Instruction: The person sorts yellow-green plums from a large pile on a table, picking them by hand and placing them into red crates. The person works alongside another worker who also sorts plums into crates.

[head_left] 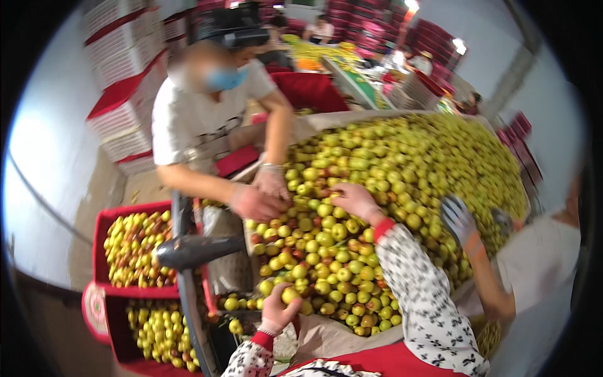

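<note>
**Two hands at a heap of jujubes, clock positions taken from the centre of the view**

The heap of jujubes [402, 169], yellow-green with reddish-brown patches, spreads from 12 round to 7 o'clock. Near 6 o'clock, the left hand [276, 312] has its thumb and fingers curled around a single jujube [290, 295] at the heap's edge. Near 3 o'clock, close to the centre, the right hand [358, 202] points toward 10 o'clock over the heap, fingers slightly bent and close together; whether they grip a jujube cannot be told. At 9 o'clock, close by, a co-worker's hand [254, 202] reaches to the heap; farther out at 3 o'clock lies a gloved hand [458, 218]. At 8 o'clock stands a red crate [100, 245] of jujubes.
</note>
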Demonstrator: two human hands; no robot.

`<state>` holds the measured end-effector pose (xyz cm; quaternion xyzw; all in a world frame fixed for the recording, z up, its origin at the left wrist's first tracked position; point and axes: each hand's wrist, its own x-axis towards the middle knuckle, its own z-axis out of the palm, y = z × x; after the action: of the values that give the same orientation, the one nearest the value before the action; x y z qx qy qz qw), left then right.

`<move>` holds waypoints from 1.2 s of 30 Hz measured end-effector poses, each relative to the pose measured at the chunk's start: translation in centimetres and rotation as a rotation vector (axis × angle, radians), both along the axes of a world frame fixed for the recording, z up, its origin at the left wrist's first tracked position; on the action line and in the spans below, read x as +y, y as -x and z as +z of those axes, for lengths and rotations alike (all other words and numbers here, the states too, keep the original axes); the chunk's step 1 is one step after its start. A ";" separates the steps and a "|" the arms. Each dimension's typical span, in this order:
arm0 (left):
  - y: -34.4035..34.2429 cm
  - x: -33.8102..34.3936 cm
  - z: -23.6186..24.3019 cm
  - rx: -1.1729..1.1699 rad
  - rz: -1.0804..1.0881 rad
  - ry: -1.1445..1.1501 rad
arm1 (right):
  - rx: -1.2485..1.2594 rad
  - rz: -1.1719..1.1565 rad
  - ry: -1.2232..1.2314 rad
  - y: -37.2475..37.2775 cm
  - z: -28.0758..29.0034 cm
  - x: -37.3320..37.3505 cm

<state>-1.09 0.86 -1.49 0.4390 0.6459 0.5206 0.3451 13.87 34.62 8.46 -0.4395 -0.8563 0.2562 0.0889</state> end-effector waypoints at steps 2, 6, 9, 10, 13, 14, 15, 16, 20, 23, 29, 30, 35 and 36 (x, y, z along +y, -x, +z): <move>-0.3 0.4 -0.6 0.013 -0.081 0.095 | 0.608 0.002 0.331 -1.7 -2.5 -2.6; -0.3 0.0 -1.8 0.056 -0.082 0.031 | 1.045 0.052 1.223 1.8 0.5 -14.4; 0.3 -0.3 -0.5 0.041 -0.138 0.037 | 1.086 0.023 1.673 7.0 1.8 -21.5; 0.3 -0.1 -0.7 0.048 -0.181 0.013 | 1.117 0.205 1.757 9.5 1.8 -22.8; 0.2 0.0 -4.8 0.140 -0.100 -0.027 | 0.980 0.309 1.802 18.2 3.5 -25.2; -0.5 0.8 -7.9 0.217 -0.143 0.039 | 0.953 0.377 1.801 21.5 4.4 -25.6; -0.6 1.0 -9.1 0.504 -0.151 -0.139 | 0.909 0.471 1.873 25.1 5.8 -25.6; -1.8 2.2 -9.9 0.788 -0.125 -0.356 | 0.924 0.451 1.692 27.1 6.8 -25.0; -1.8 2.2 -10.6 0.691 -0.210 -0.251 | 0.784 0.476 1.255 33.6 4.4 -23.0; 0.6 1.4 -8.5 0.551 -0.195 0.135 | 0.654 0.413 1.226 30.9 3.6 -24.2; -1.9 1.8 -0.1 0.448 -0.120 0.375 | 0.622 0.291 0.217 12.4 -1.0 -11.7; -1.7 1.5 -0.5 0.449 -0.105 0.363 | 0.434 0.213 -0.021 9.6 0.8 -9.1; -2.0 1.6 -1.1 0.482 -0.090 0.370 | -0.038 -0.314 -0.143 0.7 0.4 5.1; -2.3 1.8 -1.0 0.484 -0.098 0.383 | -0.082 -0.254 -0.325 -0.9 -1.5 8.0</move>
<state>1.17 2.68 -2.52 0.5076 0.7740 0.2524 0.2821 14.78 42.63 6.99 -0.5336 -0.8271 0.0835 0.1554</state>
